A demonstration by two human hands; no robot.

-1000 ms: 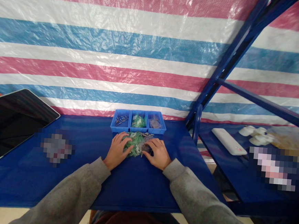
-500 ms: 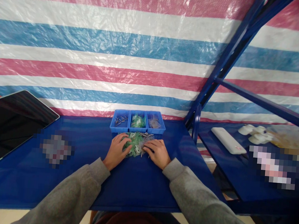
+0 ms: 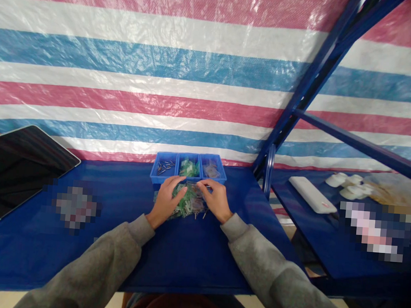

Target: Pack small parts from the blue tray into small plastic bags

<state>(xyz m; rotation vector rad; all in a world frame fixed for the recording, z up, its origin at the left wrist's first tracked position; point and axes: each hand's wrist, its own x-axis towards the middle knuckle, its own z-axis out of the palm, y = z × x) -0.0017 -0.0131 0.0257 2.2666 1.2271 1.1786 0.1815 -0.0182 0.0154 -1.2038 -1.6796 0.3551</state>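
A mixed pile [image 3: 188, 204] of small green packets, clear packets and thin metal pieces lies on the blue table in front of me. My left hand [image 3: 167, 199] rests over the pile's left side, its thumb and fingers apart with nothing plainly held. At the pile's upper right, my right hand [image 3: 218, 198] pinches the edge of a small clear plastic packet [image 3: 192, 185]. Just behind the pile stands a blue three-part tray [image 3: 164, 179]. Metal pins [image 3: 165, 166] sit in its left compartment, green packets [image 3: 189, 168] in the middle one, and clear packets [image 3: 211, 169] in the right one.
On the left lies a dark-screened tablet or monitor [image 3: 22, 173], with a blurred item [image 3: 76, 208] near it. A blue metal frame [image 3: 302, 100] rises at the right. Beyond it, a second table holds a white box-like object [image 3: 312, 194] and white rolls [image 3: 355, 187].
Both hands have shifted slightly forward, toward the tray. My right fingers have come together on a clear packet at the top of the pile. My left hand stays spread over the pile.
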